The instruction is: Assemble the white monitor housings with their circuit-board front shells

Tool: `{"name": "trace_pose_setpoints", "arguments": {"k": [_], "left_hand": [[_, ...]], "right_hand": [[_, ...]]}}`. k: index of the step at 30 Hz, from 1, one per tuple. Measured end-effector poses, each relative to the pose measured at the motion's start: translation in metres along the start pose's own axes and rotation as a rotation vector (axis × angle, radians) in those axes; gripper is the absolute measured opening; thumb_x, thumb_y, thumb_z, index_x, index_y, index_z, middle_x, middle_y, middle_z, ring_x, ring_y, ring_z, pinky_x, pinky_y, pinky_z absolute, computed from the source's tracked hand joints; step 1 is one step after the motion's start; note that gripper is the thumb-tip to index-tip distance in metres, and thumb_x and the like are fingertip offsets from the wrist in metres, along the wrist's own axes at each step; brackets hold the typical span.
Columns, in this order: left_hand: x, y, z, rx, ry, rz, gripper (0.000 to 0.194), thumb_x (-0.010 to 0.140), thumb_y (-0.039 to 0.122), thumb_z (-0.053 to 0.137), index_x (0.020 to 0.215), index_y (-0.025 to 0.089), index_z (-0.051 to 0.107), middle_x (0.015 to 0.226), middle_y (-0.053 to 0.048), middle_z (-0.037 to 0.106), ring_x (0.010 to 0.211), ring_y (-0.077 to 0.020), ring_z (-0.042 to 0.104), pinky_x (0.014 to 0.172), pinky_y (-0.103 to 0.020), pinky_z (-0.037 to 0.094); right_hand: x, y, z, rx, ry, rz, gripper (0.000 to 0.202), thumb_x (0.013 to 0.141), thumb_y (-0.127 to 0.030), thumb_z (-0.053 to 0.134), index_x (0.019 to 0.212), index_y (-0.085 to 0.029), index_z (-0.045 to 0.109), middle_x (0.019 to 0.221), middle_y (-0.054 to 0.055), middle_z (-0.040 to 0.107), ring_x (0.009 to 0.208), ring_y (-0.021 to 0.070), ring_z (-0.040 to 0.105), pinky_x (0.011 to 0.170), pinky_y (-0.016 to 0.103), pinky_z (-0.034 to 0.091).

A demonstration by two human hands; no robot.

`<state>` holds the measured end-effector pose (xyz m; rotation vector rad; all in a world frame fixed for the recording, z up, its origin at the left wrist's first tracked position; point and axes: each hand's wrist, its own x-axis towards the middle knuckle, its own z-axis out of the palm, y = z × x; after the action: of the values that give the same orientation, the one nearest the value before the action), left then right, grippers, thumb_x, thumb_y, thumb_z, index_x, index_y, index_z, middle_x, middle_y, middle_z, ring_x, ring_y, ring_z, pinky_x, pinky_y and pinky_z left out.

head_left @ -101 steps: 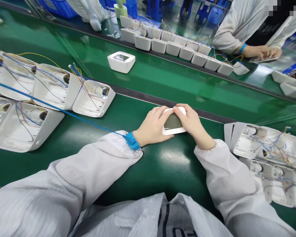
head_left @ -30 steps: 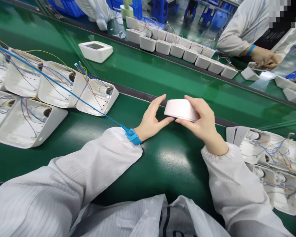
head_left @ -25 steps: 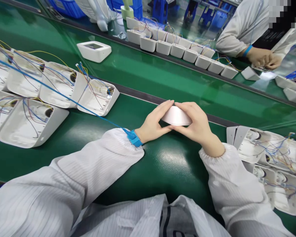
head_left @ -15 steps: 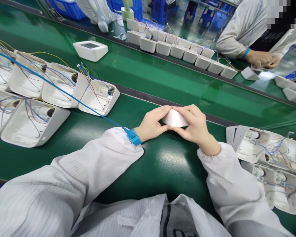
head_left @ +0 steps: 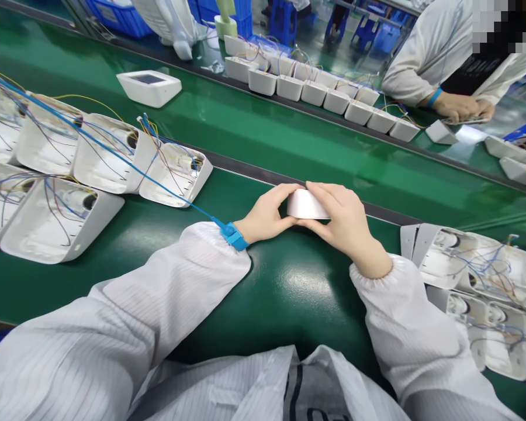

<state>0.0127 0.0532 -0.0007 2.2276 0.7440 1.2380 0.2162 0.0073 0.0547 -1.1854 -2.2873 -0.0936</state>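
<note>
Between my two hands is a white plastic housing [head_left: 307, 204], its smooth sloped face turned toward me. My left hand [head_left: 267, 215] grips its left end, thumb below and fingers over the top. On the other end, my right hand [head_left: 344, 219] is closed the same way, with its fingers over the upper edge. My hands hide both ends and the far side of the housing. A blue wrist strap [head_left: 234, 235] circles my left wrist, and its cord [head_left: 158, 182] runs off to the upper left.
Open white housings with loose wires [head_left: 65, 216] stand in rows at left; more wired housings [head_left: 486, 263] lie at right. A white unit with a dark screen [head_left: 149, 88] sits on the green belt [head_left: 263, 140]. Across it are more housings [head_left: 313, 92] and a co-worker's hands [head_left: 462, 108].
The white housing has tilted and shifted slightly up in my hands, and my left hand has moved slightly left and up. The screened unit has slid left along the belt.
</note>
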Motion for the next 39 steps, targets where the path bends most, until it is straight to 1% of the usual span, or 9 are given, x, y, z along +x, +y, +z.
{"name": "trace_pose_setpoints", "arguments": {"k": [3,6,8,11,16,19,24,34,39], "left_hand": [[0.001,-0.004,-0.002,-0.070,0.019,-0.066,0.060,0.080,0.041,0.071,0.131,0.017,0.049,0.127,-0.014,0.060,0.118,-0.0275,0.059,0.101,-0.043,0.047],[0.001,-0.002,-0.002,-0.105,0.055,-0.064,0.078,0.073,0.049,0.077,0.136,0.019,0.043,0.128,-0.015,0.058,0.119,-0.0286,0.057,0.103,-0.043,0.046],[0.000,0.000,-0.001,-0.063,0.086,-0.052,0.082,0.069,0.052,0.079,0.136,0.019,0.044,0.125,-0.014,0.059,0.118,-0.0285,0.058,0.102,-0.043,0.046],[0.001,0.002,-0.002,0.017,0.111,-0.027,0.076,0.071,0.054,0.078,0.131,0.019,0.047,0.123,-0.013,0.060,0.115,-0.0275,0.058,0.101,-0.043,0.046],[0.003,0.003,-0.001,0.056,0.123,0.044,0.063,0.070,0.053,0.078,0.117,0.019,0.054,0.116,-0.011,0.061,0.112,-0.0257,0.058,0.099,-0.042,0.046],[0.003,0.005,0.001,0.066,0.148,0.055,0.057,0.071,0.051,0.078,0.112,0.019,0.055,0.110,-0.009,0.062,0.107,-0.0240,0.058,0.096,-0.041,0.047],[0.002,0.010,0.003,0.091,0.155,0.040,0.053,0.073,0.051,0.076,0.110,0.020,0.055,0.109,-0.009,0.061,0.105,-0.0241,0.058,0.095,-0.041,0.047],[0.001,0.012,0.005,0.111,0.159,0.025,0.051,0.075,0.052,0.074,0.109,0.020,0.054,0.108,-0.008,0.062,0.104,-0.0245,0.058,0.094,-0.042,0.046],[0.001,0.011,0.004,0.100,0.164,-0.001,0.053,0.073,0.052,0.076,0.110,0.020,0.055,0.108,-0.008,0.063,0.104,-0.0242,0.059,0.094,-0.041,0.047]], "right_hand": [[-0.001,0.009,-0.003,0.028,-0.038,0.033,0.058,0.090,-0.052,0.058,0.136,-0.017,0.052,0.127,0.015,0.063,0.113,0.0299,0.060,0.094,0.046,0.050],[-0.002,0.014,-0.001,0.094,-0.077,0.005,0.054,0.092,-0.046,0.057,0.138,-0.017,0.049,0.129,0.015,0.062,0.115,0.0285,0.060,0.095,0.045,0.051],[-0.002,0.015,0.004,0.127,-0.092,-0.029,0.052,0.094,-0.042,0.054,0.140,-0.017,0.047,0.131,0.015,0.061,0.117,0.0278,0.059,0.097,0.046,0.051],[-0.004,0.012,0.013,0.132,-0.041,-0.055,0.050,0.096,-0.039,0.051,0.140,-0.017,0.046,0.129,0.015,0.062,0.117,0.0274,0.059,0.097,0.046,0.050],[-0.010,0.008,0.027,0.038,0.070,-0.050,0.046,0.096,-0.036,0.050,0.137,-0.015,0.050,0.125,0.015,0.064,0.110,0.0276,0.062,0.094,0.045,0.052],[-0.013,0.009,0.031,0.005,0.102,-0.043,0.045,0.096,-0.036,0.049,0.136,-0.016,0.051,0.123,0.015,0.065,0.107,0.0271,0.063,0.092,0.043,0.052],[-0.015,0.010,0.033,0.012,0.163,-0.072,0.043,0.096,-0.033,0.051,0.135,-0.015,0.053,0.122,0.014,0.066,0.107,0.0254,0.064,0.091,0.040,0.053],[-0.016,0.011,0.035,0.012,0.132,-0.020,0.041,0.096,-0.037,0.049,0.132,-0.017,0.056,0.120,0.014,0.067,0.106,0.0262,0.064,0.092,0.042,0.052],[-0.014,0.009,0.032,0.040,0.078,0.015,0.043,0.097,-0.038,0.047,0.134,-0.019,0.054,0.124,0.013,0.065,0.111,0.0271,0.062,0.096,0.045,0.050]]}}
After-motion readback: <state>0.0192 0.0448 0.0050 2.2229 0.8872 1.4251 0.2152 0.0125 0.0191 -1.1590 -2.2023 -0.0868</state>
